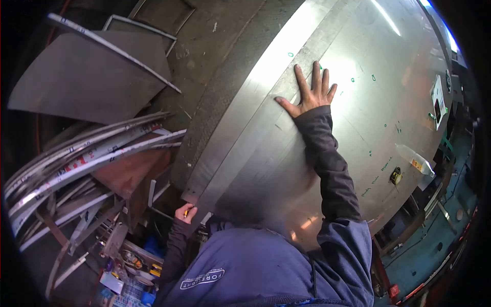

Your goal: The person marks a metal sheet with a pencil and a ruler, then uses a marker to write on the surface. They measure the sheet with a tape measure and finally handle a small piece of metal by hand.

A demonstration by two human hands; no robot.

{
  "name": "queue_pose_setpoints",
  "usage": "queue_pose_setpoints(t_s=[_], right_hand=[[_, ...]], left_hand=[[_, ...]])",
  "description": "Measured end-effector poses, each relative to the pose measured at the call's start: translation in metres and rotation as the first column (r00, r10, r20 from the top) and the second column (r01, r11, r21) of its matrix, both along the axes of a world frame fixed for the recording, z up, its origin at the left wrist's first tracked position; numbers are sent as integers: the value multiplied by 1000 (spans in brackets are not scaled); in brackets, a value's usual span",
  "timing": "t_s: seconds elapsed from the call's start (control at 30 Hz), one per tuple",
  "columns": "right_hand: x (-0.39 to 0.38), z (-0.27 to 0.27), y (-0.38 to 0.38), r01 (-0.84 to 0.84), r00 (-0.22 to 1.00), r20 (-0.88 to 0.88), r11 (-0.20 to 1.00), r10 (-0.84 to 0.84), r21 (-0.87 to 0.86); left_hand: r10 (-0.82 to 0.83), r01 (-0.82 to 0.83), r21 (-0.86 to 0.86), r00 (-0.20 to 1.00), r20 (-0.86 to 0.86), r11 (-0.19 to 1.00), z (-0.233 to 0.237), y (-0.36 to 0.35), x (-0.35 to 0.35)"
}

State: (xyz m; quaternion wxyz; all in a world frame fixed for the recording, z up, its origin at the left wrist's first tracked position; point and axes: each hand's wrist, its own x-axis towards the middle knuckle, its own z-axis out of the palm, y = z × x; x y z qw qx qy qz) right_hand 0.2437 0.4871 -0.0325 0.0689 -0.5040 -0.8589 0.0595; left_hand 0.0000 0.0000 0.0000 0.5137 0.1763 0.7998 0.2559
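Note:
My right hand lies flat with its fingers spread on a large shiny metal sheet, near a long metal strip or fold along the sheet's left side. Low at the sheet's near left corner is my left hand, its fingers closed round a small yellow and dark tool. That tool is mostly hidden by the fingers, so its kind cannot be made out. Small green marks and handwriting show on the sheet to the right of my right hand.
On the sheet's right part are a yellow tape measure, a clear bottle and a white-framed item. Curved metal strips are piled at the left, below a dark panel. Cluttered items lie at the lower left.

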Motion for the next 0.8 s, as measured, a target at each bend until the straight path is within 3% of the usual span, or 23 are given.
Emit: queue_pose_setpoints(t_s=[0.07, 0.1, 0.13, 0.17, 0.2, 0.23, 0.47, 0.6, 0.8], right_hand=[[3, -13, 13, -21, 998, -65, 997, 25, 74], [12, 6, 1, -43, 999, 25, 994, 41, 100], [9, 15, 1, -51, 998, 41, 993, 47, 107], [-1, 12, -8, -47, 999, 27, 994, 45, 97], [-4, 12, -9, -72, 997, 14, 989, 70, 131], [-6, 7, -12, -68, 998, -9, 989, 69, 128], [1, -1, -7, -62, 998, 26, 988, 59, 143], [0, 0, -8, -51, 998, 36, 990, 47, 130], [-3, 0, -8, -63, 998, 13, 989, 62, 132]], left_hand=[[-9, 9, 16, 1000, 6, 1000, 0, -1, 5], [-48, 86, 232, 986, -162, 969, 6, 2, 28], [40, -35, 163, 999, -32, 986, 3, 2, 29], [-23, 39, 86, 984, -175, 996, 17, -9, 21], [-81, 81, -18, 997, -9, 997, 25, 3, 10], [-52, 67, 108, 989, -135, 992, 24, -3, 12], [79, -83, 55, 994, 76, 995, 16, -12, 12], [57, -63, 106, 997, 54, 992, 14, -18, 15], [140, -156, 151, 984, 111, 976, 11, -22, 23]])
